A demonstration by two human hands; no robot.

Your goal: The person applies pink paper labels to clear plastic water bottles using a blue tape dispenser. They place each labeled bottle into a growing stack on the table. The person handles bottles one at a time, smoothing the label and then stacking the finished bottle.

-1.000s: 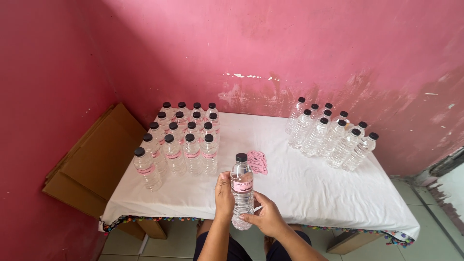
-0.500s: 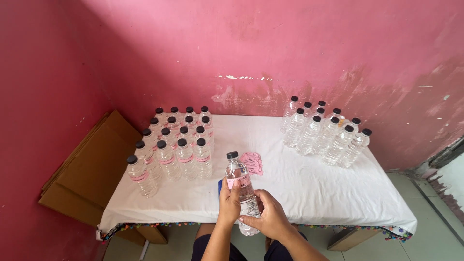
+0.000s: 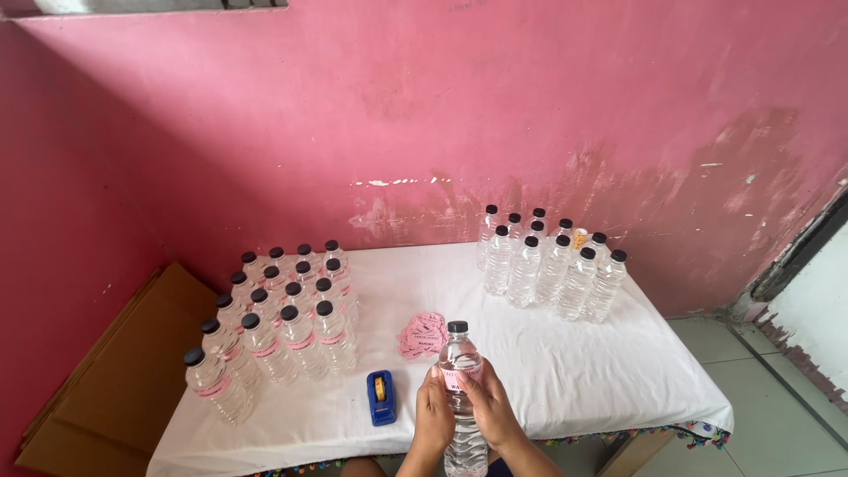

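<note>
While both hands are wrapped around it, the clear bottle (image 3: pixel 461 389) stands upright over the front edge of the white table (image 3: pixel 565 371). The left hand (image 3: pixel 433 420) and the right hand (image 3: pixel 488 408) press a pink label onto it. A blue tape holder (image 3: pixel 381 397) and a pile of pink labels (image 3: pixel 421 333) lie close by. Labelled bottles (image 3: pixel 283 327) stand at the left, plain bottles (image 3: pixel 548 265) at the right.

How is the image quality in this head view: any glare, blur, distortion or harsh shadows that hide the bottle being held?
Head view: soft, even daylight, no harsh shadows; the clear plastic bottle with black cap is sharp, without blocking glare, in the grip of the left hand and right hand. Wide-angle distortion bends the white-clothed table edges. The far bottle group is slightly softer.
</note>
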